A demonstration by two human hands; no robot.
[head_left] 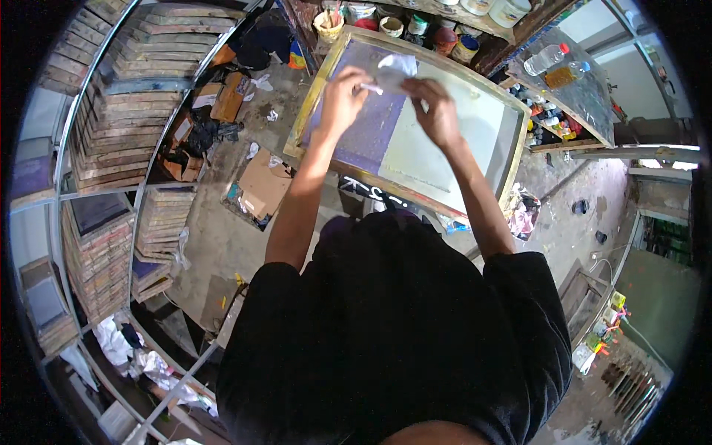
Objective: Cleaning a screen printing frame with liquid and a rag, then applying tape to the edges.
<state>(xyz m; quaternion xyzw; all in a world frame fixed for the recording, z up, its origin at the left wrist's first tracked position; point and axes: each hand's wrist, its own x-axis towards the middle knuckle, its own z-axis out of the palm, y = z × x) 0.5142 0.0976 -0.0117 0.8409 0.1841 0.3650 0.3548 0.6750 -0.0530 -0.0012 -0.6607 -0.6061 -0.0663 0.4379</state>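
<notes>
Item: one wooden-framed printing screen (475, 111), upper centre of the frame, tilted, its mesh part purple at left and pale green-white at right.

Item: one white cloth or paper wad (394, 70), just above the screen's upper edge, held between both hands.

Left hand (343, 96): fingers pinched narrow on the wad's left end. Right hand (437, 111): fingers closed on its right side. Both are raised over the mesh, and whether the wad touches the mesh cannot be told.

Handling note, as a judgement: the wad is best folded to a flat, clean face and gripped firmly by both hands, so that no loose corner drags on the mesh; the frame looks propped rather than lying flat, so pressure should stay light and even.

Count, elsewhere:
- Two clear plastic bottles (558, 65) on the glass-topped surface, upper right.
- A row of paint pots (466, 48) along the top centre, at least five; exact number unclear.
- Many stacked frames (119, 133) on shelving, left side; too many to count.
- One flattened cardboard piece (261, 185) on the floor, centre left.
</notes>
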